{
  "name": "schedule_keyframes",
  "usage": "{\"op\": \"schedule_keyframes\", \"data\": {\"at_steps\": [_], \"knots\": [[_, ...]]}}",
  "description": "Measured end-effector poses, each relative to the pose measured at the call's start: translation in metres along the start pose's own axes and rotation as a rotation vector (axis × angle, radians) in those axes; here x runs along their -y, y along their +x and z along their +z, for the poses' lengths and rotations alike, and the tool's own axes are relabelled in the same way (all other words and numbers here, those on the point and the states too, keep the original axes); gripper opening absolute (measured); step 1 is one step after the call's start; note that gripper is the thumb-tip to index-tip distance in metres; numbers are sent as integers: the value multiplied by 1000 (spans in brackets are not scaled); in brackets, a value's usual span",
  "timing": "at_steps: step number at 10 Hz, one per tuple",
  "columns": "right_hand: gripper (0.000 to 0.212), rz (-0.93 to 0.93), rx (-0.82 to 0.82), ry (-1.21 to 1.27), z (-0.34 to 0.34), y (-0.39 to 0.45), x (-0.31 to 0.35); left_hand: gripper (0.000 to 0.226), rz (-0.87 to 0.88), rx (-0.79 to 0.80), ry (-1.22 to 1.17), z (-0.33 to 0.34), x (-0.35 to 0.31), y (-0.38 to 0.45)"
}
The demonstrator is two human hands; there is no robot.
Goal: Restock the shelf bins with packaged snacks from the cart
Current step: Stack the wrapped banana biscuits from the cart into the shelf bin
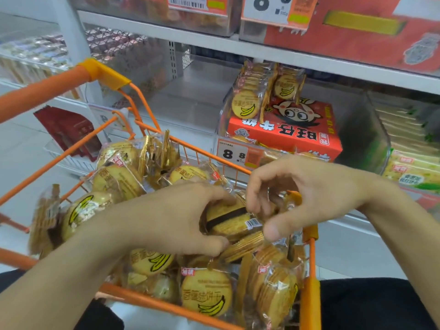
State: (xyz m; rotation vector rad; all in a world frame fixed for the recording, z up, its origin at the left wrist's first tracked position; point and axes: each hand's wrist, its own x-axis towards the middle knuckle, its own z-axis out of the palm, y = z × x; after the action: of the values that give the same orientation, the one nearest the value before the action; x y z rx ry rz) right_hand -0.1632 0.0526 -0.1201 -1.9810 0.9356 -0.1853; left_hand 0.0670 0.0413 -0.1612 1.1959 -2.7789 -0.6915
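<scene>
Item one, as I see it from my remote seat: my left hand [171, 217] has fingers and thumb curled round a clear-wrapped stack of round yellow banana biscuits [231, 221], held above the middle of the load. The stack lies on its side, long axis running roughly from 9 to 3 o'clock, disc edges facing up, barcode end toward 3 o'clock.

Item two: my right hand [300, 194], fingers narrowly bent, pinches the crinkled orange-gold wrapper end [291, 198] of that stack, with the thumb pressed near the barcode.

Item three: the orange wire shopping cart [309, 277] directly beneath, heaped with matching biscuit packs [207, 296] lying at mixed angles.

Item four: at 12 o'clock, a clear plastic shelf bin [223, 110], holding upright biscuit packs [247, 101] on a red-orange cartoon-face carton [285, 129]. A white price tag reading 8.8 [234, 153] is on its front. The cart's far rim stands between my hands and the bin.

Item five: at 2 o'clock, green-and-yellow cracker packs [412, 163].
</scene>
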Motion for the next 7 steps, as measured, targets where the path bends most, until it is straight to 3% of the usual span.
{"op": "schedule_keyframes", "data": {"at_steps": [1, 3, 4, 5, 6, 7], "knots": [[41, 32, -63, -105, 9, 3, -2, 78, -22, -69, -25, 0, -3, 1], [9, -102, -212, 41, 6, 7, -19, 108, -173, -156, -339, -1, 0, 4], [5, -175, -309, 227, -6, 3, -29, 98, -337, -289, -669, -5, 0, 6], [4, -129, -465, 669, -15, 2, -34, 68, -444, -341, -1007, -10, -3, 8], [22, 46, -639, 948, -18, 8, -38, 40, -409, -315, -1479, -9, -9, 12], [34, 153, -682, 1044, -12, 17, -37, 50, -326, -199, -1775, -8, -15, 15]]}}
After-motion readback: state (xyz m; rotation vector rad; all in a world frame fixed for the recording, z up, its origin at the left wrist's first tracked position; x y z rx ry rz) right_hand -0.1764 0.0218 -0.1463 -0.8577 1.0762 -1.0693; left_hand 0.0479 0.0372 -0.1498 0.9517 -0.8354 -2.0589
